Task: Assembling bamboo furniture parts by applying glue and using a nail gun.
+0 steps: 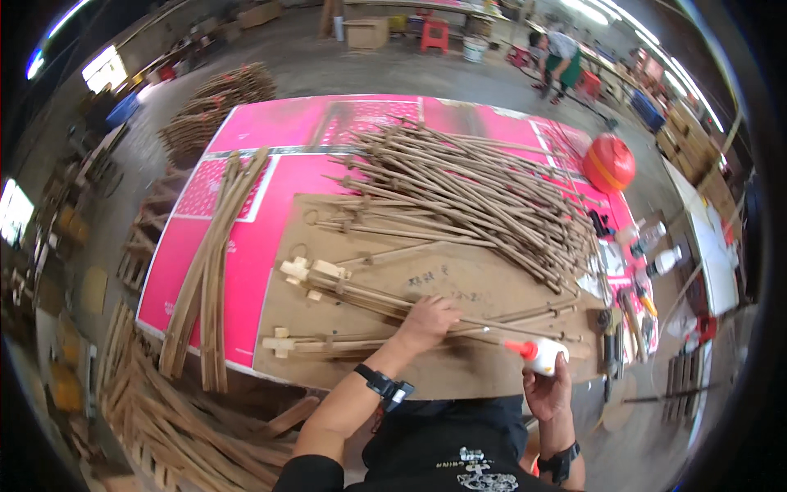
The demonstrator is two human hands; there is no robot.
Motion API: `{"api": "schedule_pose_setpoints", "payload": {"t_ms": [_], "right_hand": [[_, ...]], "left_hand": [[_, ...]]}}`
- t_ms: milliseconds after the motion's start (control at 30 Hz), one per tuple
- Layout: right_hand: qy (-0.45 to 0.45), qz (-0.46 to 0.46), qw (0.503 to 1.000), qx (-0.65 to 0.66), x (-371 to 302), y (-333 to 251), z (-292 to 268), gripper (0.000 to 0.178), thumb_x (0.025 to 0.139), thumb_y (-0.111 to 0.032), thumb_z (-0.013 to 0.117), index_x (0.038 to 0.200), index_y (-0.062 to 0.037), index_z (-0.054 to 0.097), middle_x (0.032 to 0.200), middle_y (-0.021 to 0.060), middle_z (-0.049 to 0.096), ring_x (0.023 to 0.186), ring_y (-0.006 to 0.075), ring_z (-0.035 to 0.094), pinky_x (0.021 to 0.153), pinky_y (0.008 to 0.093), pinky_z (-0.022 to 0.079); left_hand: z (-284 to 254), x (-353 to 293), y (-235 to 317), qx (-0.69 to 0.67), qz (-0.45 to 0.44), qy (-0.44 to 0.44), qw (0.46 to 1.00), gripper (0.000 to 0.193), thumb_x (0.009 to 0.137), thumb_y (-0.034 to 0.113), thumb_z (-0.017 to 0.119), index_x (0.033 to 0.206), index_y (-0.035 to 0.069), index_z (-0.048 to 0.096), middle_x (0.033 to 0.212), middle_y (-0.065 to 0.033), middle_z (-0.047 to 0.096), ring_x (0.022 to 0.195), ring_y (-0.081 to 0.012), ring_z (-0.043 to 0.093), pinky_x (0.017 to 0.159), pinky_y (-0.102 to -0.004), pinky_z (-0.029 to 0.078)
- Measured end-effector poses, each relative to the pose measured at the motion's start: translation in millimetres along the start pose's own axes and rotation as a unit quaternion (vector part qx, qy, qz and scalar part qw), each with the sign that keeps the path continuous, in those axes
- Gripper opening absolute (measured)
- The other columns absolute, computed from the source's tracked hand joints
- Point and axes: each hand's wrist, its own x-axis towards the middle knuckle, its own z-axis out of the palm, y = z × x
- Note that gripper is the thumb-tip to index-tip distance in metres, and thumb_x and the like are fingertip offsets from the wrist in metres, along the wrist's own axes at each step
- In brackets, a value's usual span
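Observation:
My right hand (548, 394) is wrapped round a small white squeeze bottle (544, 357). Its red nozzle (519, 348) points left, toward the rods. Over the cardboard sheet (492, 271), my left hand (428, 321) is closed on a long thin wooden rod (385, 298), its fingertips partly hidden. Pale wooden crosspieces (316, 275) sit at the left end of this bundle of rods. Nearer to me lies another bundle (328, 346), also with a pale block at its left end. Beyond my hands a large heap of thin wooden rods (459, 189) spreads across the table.
Flat wooden strips (215, 262) lie on the pink table covering (246, 299) at left. A red round container (609, 164) stands at the far right corner, with bottles (664, 261) and tools (611, 340) along the right edge. Wood is stacked below left. A person (562, 61) bends over far away.

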Motion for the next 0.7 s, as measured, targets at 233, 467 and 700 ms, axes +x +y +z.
{"api": "schedule_pose_setpoints", "payload": {"t_ms": [233,467,700], "right_hand": [[-0.146,0.008,0.989,-0.028,-27.5,9.7,-23.9,0.077,0.069,-0.017,0.088,0.137,0.0006,0.056,0.125,0.0166,0.069,0.116,0.0352,0.068,0.105,0.0482,0.052],[-0.064,-0.190,0.872,-0.448,-24.2,34.6,-23.0,0.055,0.076,-0.015,0.093,0.123,-0.0057,0.064,0.113,0.0081,0.072,0.108,0.0190,0.070,0.096,0.0348,0.055],[-0.080,-0.340,0.751,-0.560,14.7,69.9,-28.5,0.053,0.077,-0.023,0.090,0.122,-0.0074,0.066,0.114,0.0156,0.070,0.106,0.0338,0.069,0.093,0.0411,0.057]], "left_hand": [[-20.0,0.7,1.7,-0.015,-0.044,-0.009,0.999,0.018,0.084,0.011,0.073,0.101,0.011,0.080,0.096,-0.0087,0.070,0.098,-0.0315,0.065,0.087,-0.0425,0.053],[-15.4,8.3,7.3,-0.018,-0.038,-0.019,0.999,0.017,0.087,0.009,0.073,0.103,0.008,0.079,0.096,-0.0095,0.069,0.095,-0.0323,0.064,0.084,-0.0426,0.053],[-17.0,5.0,11.0,-0.010,-0.036,-0.023,0.999,0.018,0.086,0.008,0.074,0.104,0.007,0.079,0.096,-0.0108,0.070,0.096,-0.0325,0.064,0.085,-0.0429,0.052]]}}
